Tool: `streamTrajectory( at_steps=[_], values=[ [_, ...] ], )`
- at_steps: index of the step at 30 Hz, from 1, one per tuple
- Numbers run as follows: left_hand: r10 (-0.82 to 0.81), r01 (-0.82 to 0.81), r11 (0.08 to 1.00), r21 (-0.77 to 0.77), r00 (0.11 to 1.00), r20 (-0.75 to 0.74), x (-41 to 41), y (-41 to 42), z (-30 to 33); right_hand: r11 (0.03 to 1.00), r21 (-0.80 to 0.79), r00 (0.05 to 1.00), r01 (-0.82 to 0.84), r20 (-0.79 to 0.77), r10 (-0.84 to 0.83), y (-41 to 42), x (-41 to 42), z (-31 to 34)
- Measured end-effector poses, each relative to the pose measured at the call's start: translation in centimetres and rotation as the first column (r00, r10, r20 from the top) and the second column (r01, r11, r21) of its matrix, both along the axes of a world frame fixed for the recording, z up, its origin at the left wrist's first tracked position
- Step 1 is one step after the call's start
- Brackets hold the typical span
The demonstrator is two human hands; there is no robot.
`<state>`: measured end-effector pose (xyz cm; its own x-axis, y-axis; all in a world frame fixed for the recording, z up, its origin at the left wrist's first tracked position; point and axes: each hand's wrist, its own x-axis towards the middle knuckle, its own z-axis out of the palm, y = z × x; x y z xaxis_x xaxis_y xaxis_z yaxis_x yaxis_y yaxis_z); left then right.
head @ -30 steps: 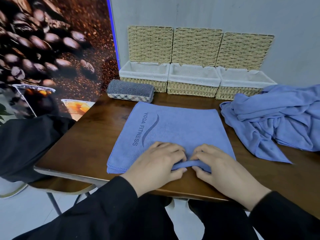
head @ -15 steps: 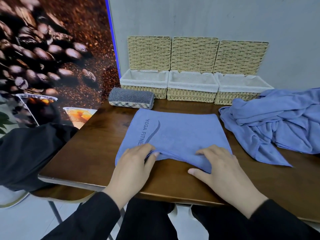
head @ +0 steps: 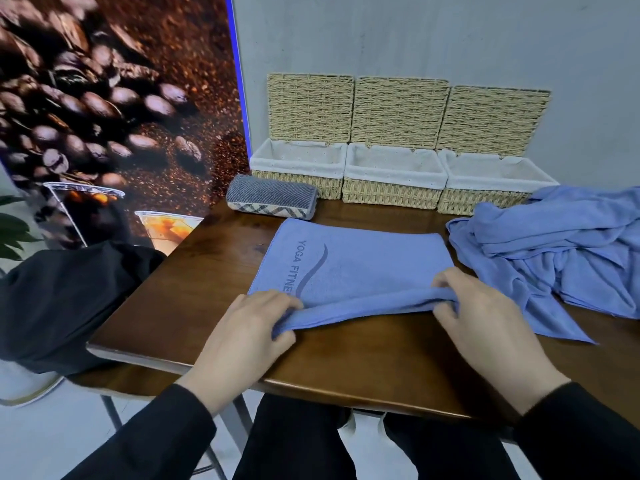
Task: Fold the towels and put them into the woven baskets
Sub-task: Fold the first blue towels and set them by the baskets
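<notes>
Gripping the blue towel's (head: 360,268) near rolled edge, left hand (head: 242,337) and right hand (head: 485,327) hold it running left-right.

towel (head: 356,268) mid-table (head: 363,355) | baskets (head: 393,194) behind | towel heap (head: 561,251) right | rolled towel (head: 272,197) behind-left

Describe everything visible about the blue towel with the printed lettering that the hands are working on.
The blue towel looks like soft microfibre with a stitched hem, printed "YOGA FITNE..." beside a curved swoosh. It lies flat on the brown table, its near edge lifted into a roll, pinched by the left hand and right hand.
</notes>
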<state>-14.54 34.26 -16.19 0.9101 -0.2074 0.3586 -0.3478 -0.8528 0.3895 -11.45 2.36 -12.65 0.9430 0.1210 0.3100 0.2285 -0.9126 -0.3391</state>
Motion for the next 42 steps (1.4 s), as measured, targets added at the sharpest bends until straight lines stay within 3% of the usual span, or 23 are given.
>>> streamTrajectory(
  at_steps=[3, 6, 8, 12, 16, 19, 23, 27, 34, 38, 40, 42],
  values=[
    [0.059, -0.071, 0.972, -0.223, 0.996, -0.061, 0.0, 1.2, 0.6, 0.998, 0.057, 0.997, 0.01, -0.074, -0.005, -1.6, 0.4, -0.5],
    [0.114, -0.179, 0.881, -0.439, 0.979, -0.171, 0.4, 1.4, 1.5, 0.989, 0.145, 0.991, -0.025, -0.128, 0.043, -2.2, 0.5, -0.4],
    [0.139, -0.217, 0.845, -0.489, 0.971, -0.192, 0.9, 1.5, 1.8, 0.986, 0.154, 0.986, -0.069, -0.143, 0.092, -2.3, 0.6, 0.0],
    [0.159, -0.243, 0.815, -0.526, 0.967, -0.2, 1.9, 1.8, 2.6, 0.984, -0.017, 0.972, -0.175, -0.163, 0.17, -2.0, 0.6, 0.8],
    [0.159, -0.256, 0.798, -0.546, 0.963, -0.218, 2.5, 2.1, 3.0, 0.985, -0.064, 0.969, -0.161, -0.202, 0.145, -2.5, 0.7, 1.6],
    [0.146, -0.265, 0.783, -0.562, 0.958, -0.248, 2.6, 2.3, 3.2, 0.995, 0.037, 0.98, -0.097, -0.168, 0.101, -3.6, 0.6, 1.6],
    [0.146, -0.285, 0.76, -0.585, 0.951, -0.273, 2.6, 2.4, 3.4, 0.915, 0.389, 0.974, -0.105, -0.145, 0.173, -3.9, 0.1, 1.7],
    [0.159, -0.317, 0.742, -0.591, 0.939, -0.304, 2.5, 2.5, 3.7, 0.883, 0.466, 0.967, -0.056, -0.196, 0.165, -4.1, 0.2, 2.1],
    [0.161, -0.284, 0.799, -0.53, 0.95, -0.266, 6.0, 4.0, 4.0, 0.884, 0.468, 0.968, 0.018, -0.229, 0.101, -4.2, 3.4, 2.5],
    [0.186, -0.298, 0.847, -0.441, 0.942, -0.278, 9.8, 4.2, 4.5, 0.948, 0.307, 0.983, 0.086, -0.178, -0.032, -3.5, 7.4, 3.2],
    [0.269, -0.319, 0.926, -0.203, 0.933, -0.239, 11.7, 4.2, 5.1, 0.984, 0.132, 0.979, 0.116, -0.181, -0.091, -3.0, 9.4, 3.1],
    [0.364, -0.348, 0.931, 0.112, 0.912, -0.19, 12.5, 3.7, 5.4, 0.994, -0.051, 0.981, 0.095, -0.166, -0.103, -2.0, 10.3, 2.7]
  ],
)
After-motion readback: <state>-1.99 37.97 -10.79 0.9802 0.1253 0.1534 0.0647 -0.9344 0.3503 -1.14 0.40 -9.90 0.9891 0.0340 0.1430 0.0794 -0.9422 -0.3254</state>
